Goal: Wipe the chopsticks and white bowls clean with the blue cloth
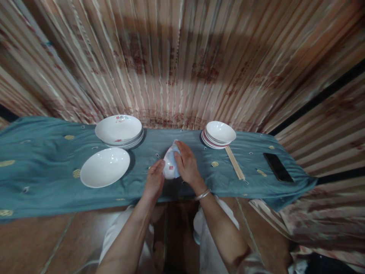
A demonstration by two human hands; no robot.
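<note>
Over the middle of the table, my left hand [155,176] grips the edge of a small white bowl [169,172] with a red mark on its outside. The bowl is tipped on its side. My right hand [186,161], with a silver bracelet at the wrist, presses a light blue cloth [172,156] against the bowl. Its fingers are wrapped over the cloth and hide part of the bowl.
A stack of flowered plates [118,131] stands at the back left, with a large white bowl [105,167] before it. Stacked small bowls [221,132], wooden chopsticks [235,163] and a black phone [277,167] lie right on the blue-green tablecloth [62,182]. A curtain [176,76] hangs behind.
</note>
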